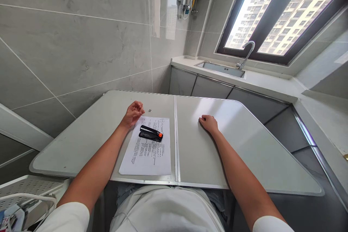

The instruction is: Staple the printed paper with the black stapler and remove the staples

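My left hand [134,112] rests on the table just beyond the top left corner of a stack of printed paper [146,163], its fingers loosely curled, with nothing visible in them. On the paper lies a black stapler [150,133] with an orange-red button at its right end. Two tiny metal bits [149,110], perhaps staples, sit on the table right of my left fingers. My right hand [208,123] is closed in a fist on the right half of the table, apart from the paper and stapler.
The pale folding table [201,163] has a seam down its middle. A white perforated basket [27,188] with cables stands at the lower left. Behind the table are a tiled wall [81,43], a counter with a sink [223,68], a faucet [247,56] and a window.
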Demonstrator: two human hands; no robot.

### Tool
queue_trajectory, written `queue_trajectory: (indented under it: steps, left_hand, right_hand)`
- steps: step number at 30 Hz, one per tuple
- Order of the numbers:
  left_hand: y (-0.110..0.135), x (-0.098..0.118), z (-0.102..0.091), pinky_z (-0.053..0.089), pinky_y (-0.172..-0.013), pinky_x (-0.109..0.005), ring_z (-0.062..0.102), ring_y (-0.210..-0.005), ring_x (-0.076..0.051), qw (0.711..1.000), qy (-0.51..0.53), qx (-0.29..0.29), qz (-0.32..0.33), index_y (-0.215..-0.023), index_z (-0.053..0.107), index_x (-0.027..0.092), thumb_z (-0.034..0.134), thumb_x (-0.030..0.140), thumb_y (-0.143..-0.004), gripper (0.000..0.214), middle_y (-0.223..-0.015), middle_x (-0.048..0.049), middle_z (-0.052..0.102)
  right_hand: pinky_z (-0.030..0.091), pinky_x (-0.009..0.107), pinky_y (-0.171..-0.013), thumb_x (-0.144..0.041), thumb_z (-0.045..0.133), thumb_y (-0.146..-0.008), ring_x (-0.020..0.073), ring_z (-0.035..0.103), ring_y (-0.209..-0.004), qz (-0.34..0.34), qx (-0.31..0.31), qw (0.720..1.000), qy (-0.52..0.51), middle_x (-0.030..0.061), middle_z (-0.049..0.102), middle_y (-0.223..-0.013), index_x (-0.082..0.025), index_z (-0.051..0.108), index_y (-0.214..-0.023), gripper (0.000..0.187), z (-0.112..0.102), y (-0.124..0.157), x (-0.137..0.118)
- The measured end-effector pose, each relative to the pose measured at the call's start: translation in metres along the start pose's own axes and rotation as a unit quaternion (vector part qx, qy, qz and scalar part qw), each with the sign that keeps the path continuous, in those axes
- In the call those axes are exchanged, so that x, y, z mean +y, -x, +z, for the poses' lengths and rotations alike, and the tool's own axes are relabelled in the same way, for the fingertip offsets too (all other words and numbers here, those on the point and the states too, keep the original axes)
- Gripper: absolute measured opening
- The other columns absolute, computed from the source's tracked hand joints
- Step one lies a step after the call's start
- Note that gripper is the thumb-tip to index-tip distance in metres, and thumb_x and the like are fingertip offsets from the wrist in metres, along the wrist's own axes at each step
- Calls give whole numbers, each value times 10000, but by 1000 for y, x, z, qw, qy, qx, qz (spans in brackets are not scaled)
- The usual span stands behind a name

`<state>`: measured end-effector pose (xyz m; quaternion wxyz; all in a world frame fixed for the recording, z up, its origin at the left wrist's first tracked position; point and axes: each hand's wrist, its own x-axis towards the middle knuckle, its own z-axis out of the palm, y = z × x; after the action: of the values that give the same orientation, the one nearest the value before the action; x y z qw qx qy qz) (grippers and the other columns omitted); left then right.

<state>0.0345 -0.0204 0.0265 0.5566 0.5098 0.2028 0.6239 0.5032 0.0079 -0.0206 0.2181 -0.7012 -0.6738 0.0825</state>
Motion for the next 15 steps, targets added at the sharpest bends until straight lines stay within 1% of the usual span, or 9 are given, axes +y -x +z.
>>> queue_trajectory:
  steps: [5,9,12,15]
  left_hand:
    - [-1,-2,-3,490,-738,-278,469,-637,-73,1000,-25,5,7,-861,584,212,731,76,-602,327,-882,17,482]
    - [-3,-4,-5,462,-704,-270,452,-621,-72,998,-56,10,14,-849,578,206,680,72,-589,309,-855,19,468]
    - [-5,-8,-5,429,-666,-263,437,-618,-76,995,-95,36,23,-818,567,201,634,77,-589,269,-849,14,473]
    - [-5,-13,-5,409,-658,-264,480,-664,-100,986,-153,57,39,-773,547,196,608,73,-586,232,-841,6,498]
  right_hand:
    - [233,278,-588,-390,502,-846,149,379,-635,0,-1,1000,-1,-11,453,-590,-210,364,-634,310,-1,0,-1]
    - [234,275,-592,-387,502,-846,152,389,-639,-1,-1,1000,3,-9,468,-595,-211,374,-636,302,-1,0,-1]
    - [235,275,-593,-383,503,-845,155,398,-644,-1,0,1000,6,-5,476,-597,-211,377,-633,300,0,0,-1]
    - [235,277,-591,-377,507,-843,156,397,-641,0,1,1000,7,-3,476,-595,-212,377,-631,299,0,0,-1]
